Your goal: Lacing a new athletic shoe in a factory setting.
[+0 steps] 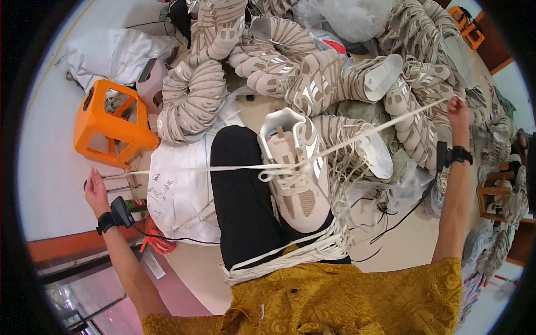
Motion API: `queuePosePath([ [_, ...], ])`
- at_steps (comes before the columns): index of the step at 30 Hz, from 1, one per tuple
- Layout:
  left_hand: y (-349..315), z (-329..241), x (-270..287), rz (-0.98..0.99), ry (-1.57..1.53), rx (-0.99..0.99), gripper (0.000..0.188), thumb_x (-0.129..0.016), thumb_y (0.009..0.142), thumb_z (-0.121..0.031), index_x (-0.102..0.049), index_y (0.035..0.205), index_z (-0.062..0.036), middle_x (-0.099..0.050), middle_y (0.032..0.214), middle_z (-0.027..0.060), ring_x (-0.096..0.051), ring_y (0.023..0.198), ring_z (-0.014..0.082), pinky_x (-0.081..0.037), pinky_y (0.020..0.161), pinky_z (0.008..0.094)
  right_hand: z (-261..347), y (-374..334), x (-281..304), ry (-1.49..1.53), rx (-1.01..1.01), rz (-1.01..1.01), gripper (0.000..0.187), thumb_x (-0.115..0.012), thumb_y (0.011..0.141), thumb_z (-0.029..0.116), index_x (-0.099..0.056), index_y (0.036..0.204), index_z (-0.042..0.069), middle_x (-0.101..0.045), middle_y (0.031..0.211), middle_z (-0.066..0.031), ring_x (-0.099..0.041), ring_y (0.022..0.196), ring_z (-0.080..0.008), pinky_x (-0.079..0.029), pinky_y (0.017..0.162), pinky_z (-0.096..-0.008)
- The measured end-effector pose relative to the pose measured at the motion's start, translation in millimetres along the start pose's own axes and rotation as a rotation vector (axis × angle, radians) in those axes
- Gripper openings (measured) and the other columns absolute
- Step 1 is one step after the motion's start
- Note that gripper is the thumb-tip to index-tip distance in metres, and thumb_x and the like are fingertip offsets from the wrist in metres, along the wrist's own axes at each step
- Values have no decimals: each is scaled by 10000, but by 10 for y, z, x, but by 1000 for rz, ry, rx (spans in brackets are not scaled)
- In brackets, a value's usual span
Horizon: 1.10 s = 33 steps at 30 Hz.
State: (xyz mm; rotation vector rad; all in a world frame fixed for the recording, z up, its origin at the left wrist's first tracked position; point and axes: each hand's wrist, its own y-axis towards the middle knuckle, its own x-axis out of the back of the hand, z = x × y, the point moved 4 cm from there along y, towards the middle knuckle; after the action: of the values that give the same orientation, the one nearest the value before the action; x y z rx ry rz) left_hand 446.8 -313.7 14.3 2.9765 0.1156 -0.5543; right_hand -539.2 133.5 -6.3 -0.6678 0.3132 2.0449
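Observation:
A beige and white sneaker rests on my lap, its toe toward me. Its cream shoelace is stretched out to both sides from the eyelets. My left hand, far out to the left, is closed on one end of the lace. My right hand, raised at the far right, pinches the other end. Near the sneaker's tongue the lace forms a small loop. A bundle of loose cream laces lies across my thighs. Thin brownish bars show beside my left hand; whether it holds them I cannot tell.
Rows of stacked beige shoe uppers cover the floor ahead and to the right. An orange plastic stool stands at the left, near a white sack. Black cables and clear plastic bags lie to the right.

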Motion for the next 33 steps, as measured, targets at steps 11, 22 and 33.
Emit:
queuePosePath([
  [11, -1875, 457, -3067, 731, 1116, -475, 184, -507, 767, -34, -605, 923, -37, -610, 855, 99, -581, 823, 210, -454, 694, 290, -1183, -1192, -1659, -1095, 137, 617, 279, -565, 672, -11, -599, 949, 3, -585, 769, -11, -530, 678, -72, -425, 624, -196],
  [22, -3106, 1320, -3702, 1093, 1370, -575, 89, -600, 707, -123, -550, 744, -59, -552, 695, 95, -562, 662, 268, -458, 558, 363, -2016, -2832, -2777, -1328, 669, 1399, 66, -563, 643, 70, -553, 708, 64, -553, 657, -75, -579, 647, -265, -453, 532, -364],
  [33, -3087, 1344, -3673, 1037, 1344, -567, 68, -579, 719, -105, -536, 744, -58, -565, 710, 93, -570, 680, 271, -465, 574, 360, -1785, -2465, -2586, -1150, 870, 1232, 100, -572, 587, 17, -572, 679, 55, -536, 602, -64, -547, 552, -223, -443, 497, -313],
])
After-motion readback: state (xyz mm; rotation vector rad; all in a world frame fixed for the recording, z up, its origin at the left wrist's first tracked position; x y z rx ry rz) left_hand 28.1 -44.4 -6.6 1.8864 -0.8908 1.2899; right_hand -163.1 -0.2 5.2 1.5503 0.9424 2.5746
